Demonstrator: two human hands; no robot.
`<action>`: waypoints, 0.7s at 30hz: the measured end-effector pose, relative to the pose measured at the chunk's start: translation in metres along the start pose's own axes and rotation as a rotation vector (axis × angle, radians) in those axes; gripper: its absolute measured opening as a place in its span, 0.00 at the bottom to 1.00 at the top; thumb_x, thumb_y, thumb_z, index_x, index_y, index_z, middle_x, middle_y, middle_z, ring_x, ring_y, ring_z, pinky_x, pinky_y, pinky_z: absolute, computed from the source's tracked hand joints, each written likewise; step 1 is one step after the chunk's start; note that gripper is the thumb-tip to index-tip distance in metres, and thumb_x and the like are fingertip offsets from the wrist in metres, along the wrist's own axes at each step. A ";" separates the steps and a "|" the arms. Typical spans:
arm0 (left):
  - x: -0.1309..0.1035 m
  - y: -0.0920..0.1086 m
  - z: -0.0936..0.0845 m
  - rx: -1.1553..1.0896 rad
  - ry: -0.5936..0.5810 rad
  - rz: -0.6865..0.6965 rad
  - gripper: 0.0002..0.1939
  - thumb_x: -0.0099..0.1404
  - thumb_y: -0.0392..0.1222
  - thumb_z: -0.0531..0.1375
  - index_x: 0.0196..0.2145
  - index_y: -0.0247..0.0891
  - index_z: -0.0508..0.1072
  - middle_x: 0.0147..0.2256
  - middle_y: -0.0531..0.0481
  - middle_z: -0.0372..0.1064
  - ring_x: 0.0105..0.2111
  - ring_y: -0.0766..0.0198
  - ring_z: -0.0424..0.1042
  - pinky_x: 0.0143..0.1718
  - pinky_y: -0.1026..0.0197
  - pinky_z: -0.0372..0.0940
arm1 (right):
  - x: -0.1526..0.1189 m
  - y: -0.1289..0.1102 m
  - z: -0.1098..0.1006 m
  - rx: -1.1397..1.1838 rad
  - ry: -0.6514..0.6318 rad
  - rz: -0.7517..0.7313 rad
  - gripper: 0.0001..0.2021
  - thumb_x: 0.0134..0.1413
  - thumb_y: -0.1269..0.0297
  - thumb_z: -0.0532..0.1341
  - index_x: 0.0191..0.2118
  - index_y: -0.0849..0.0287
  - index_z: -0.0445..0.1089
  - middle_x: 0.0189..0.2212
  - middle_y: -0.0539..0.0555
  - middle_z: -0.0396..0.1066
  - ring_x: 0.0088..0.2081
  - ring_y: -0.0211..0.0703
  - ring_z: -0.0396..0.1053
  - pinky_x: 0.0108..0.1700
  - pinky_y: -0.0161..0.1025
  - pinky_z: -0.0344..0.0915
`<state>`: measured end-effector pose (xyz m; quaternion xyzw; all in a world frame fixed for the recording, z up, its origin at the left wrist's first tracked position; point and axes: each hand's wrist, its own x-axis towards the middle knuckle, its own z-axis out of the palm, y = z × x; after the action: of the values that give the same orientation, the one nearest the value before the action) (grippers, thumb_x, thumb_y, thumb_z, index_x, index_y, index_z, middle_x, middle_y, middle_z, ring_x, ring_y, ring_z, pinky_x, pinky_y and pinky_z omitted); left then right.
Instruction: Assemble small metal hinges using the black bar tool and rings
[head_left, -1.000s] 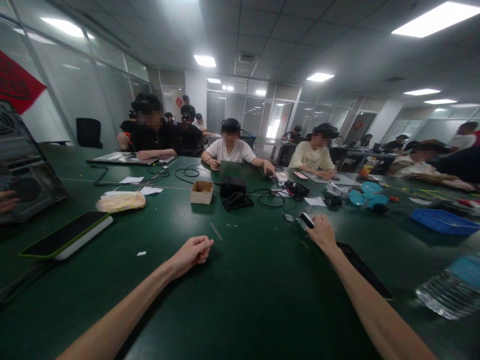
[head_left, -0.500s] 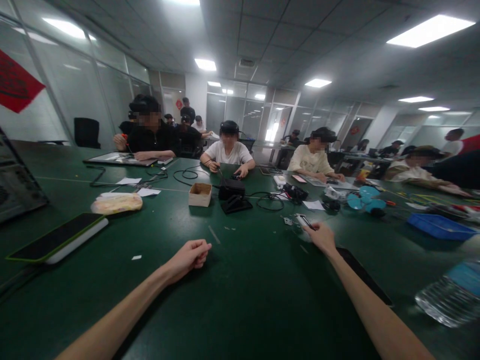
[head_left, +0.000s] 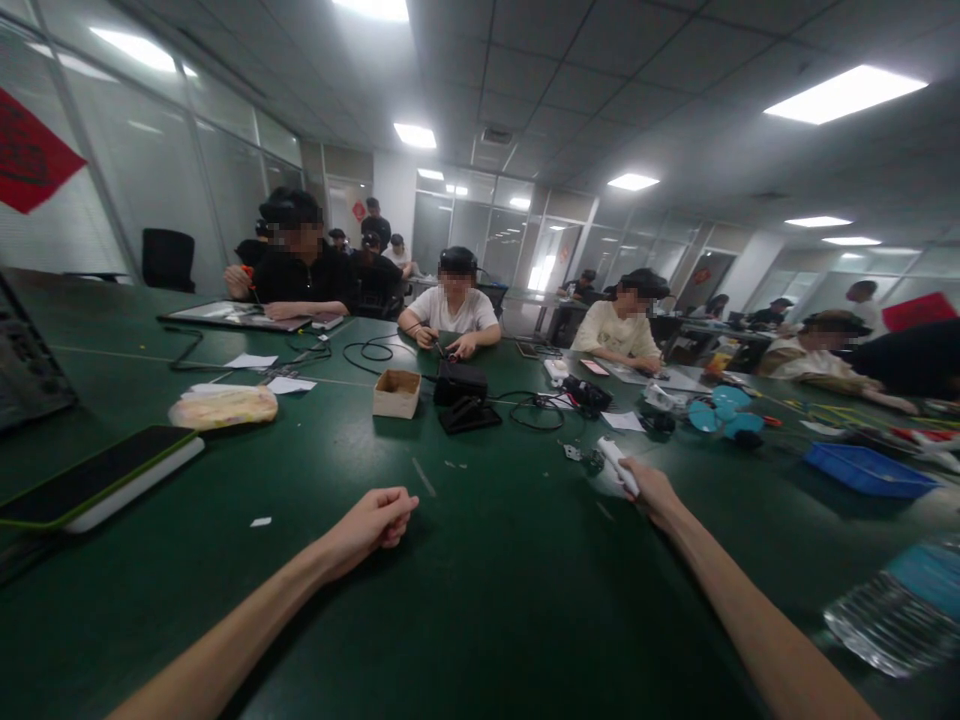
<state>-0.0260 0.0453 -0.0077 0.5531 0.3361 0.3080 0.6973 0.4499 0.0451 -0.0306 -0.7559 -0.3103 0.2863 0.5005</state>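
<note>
Faces a green desk [head_left: 480, 610], with a flat, black-screened device [head_left: 86, 470] edged in green at far left, then a pale, soft-looking bundle [head_left: 225, 408] and a white scrap [head_left: 261, 522]. Holds the left hand [head_left: 379, 516] right of the scrap, curled into a loose fist. Has, farther across, an open pale box [head_left: 394, 402] beside a black boxy item [head_left: 461, 383]. Just right of small metal pieces [head_left: 572, 452], grips a slim white object [head_left: 617, 465] by its near end in the right hand [head_left: 654, 494]. Has a blue tray [head_left: 862, 480] and a clear bottle [head_left: 885, 618] at far right.
</note>
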 end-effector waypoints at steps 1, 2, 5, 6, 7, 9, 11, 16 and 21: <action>0.000 0.000 0.000 0.006 -0.003 -0.002 0.23 0.55 0.56 0.65 0.22 0.37 0.58 0.19 0.60 0.52 0.18 0.73 0.48 0.20 0.66 0.42 | 0.000 -0.001 -0.001 0.009 -0.008 0.037 0.15 0.61 0.60 0.57 0.51 0.60 0.64 0.49 0.57 0.66 0.45 0.45 0.68 0.45 0.48 0.68; 0.000 0.000 0.000 0.011 -0.005 -0.001 0.24 0.54 0.56 0.64 0.22 0.37 0.58 0.19 0.60 0.52 0.18 0.73 0.48 0.20 0.66 0.42 | -0.001 -0.002 -0.002 0.005 -0.015 0.065 0.15 0.61 0.60 0.57 0.51 0.60 0.64 0.49 0.57 0.66 0.45 0.45 0.68 0.45 0.48 0.68; 0.000 0.000 0.000 0.026 0.004 0.002 0.25 0.53 0.57 0.65 0.21 0.37 0.57 0.19 0.60 0.51 0.18 0.73 0.48 0.20 0.65 0.42 | -0.002 -0.005 -0.004 0.017 -0.028 0.111 0.16 0.61 0.60 0.57 0.51 0.60 0.64 0.49 0.57 0.66 0.45 0.45 0.68 0.45 0.48 0.68; 0.000 0.001 0.001 0.029 0.009 0.000 0.25 0.53 0.58 0.65 0.21 0.37 0.57 0.19 0.60 0.51 0.18 0.73 0.48 0.20 0.65 0.42 | -0.002 -0.005 -0.004 0.017 -0.032 0.117 0.16 0.61 0.60 0.58 0.52 0.61 0.64 0.49 0.57 0.66 0.45 0.46 0.68 0.45 0.48 0.68; 0.000 0.002 0.002 0.032 0.016 -0.001 0.25 0.53 0.58 0.65 0.21 0.37 0.57 0.19 0.60 0.51 0.18 0.73 0.48 0.20 0.65 0.42 | -0.002 -0.006 -0.005 0.016 -0.037 0.123 0.16 0.61 0.60 0.58 0.52 0.61 0.64 0.49 0.57 0.66 0.45 0.46 0.68 0.45 0.48 0.68; -0.001 0.003 0.003 0.038 0.023 -0.006 0.25 0.53 0.58 0.65 0.21 0.37 0.57 0.19 0.60 0.51 0.19 0.73 0.48 0.21 0.65 0.42 | -0.003 -0.007 -0.007 0.008 -0.043 0.132 0.16 0.61 0.60 0.58 0.51 0.61 0.64 0.49 0.57 0.66 0.45 0.46 0.68 0.45 0.48 0.68; -0.001 0.004 0.003 0.039 0.020 -0.007 0.25 0.53 0.58 0.64 0.21 0.37 0.57 0.19 0.60 0.51 0.19 0.73 0.48 0.20 0.65 0.42 | -0.003 -0.007 -0.008 -0.009 -0.046 0.134 0.16 0.61 0.60 0.58 0.51 0.61 0.64 0.48 0.57 0.66 0.45 0.45 0.68 0.45 0.48 0.68; 0.000 0.002 0.001 0.018 0.009 0.003 0.24 0.53 0.56 0.65 0.21 0.37 0.57 0.19 0.60 0.51 0.18 0.73 0.48 0.20 0.66 0.42 | -0.005 -0.005 -0.010 -0.065 -0.053 0.121 0.16 0.61 0.60 0.58 0.51 0.61 0.64 0.48 0.57 0.66 0.44 0.45 0.68 0.44 0.48 0.68; 0.001 0.000 0.000 0.013 0.008 0.007 0.24 0.54 0.55 0.65 0.21 0.37 0.57 0.19 0.60 0.51 0.19 0.73 0.49 0.20 0.66 0.42 | -0.011 -0.004 -0.008 -0.138 -0.048 0.084 0.14 0.61 0.59 0.57 0.48 0.62 0.66 0.42 0.55 0.69 0.38 0.41 0.70 0.39 0.43 0.69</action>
<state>-0.0256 0.0460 -0.0081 0.5574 0.3389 0.3107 0.6913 0.4478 0.0339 -0.0229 -0.7939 -0.3091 0.3030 0.4270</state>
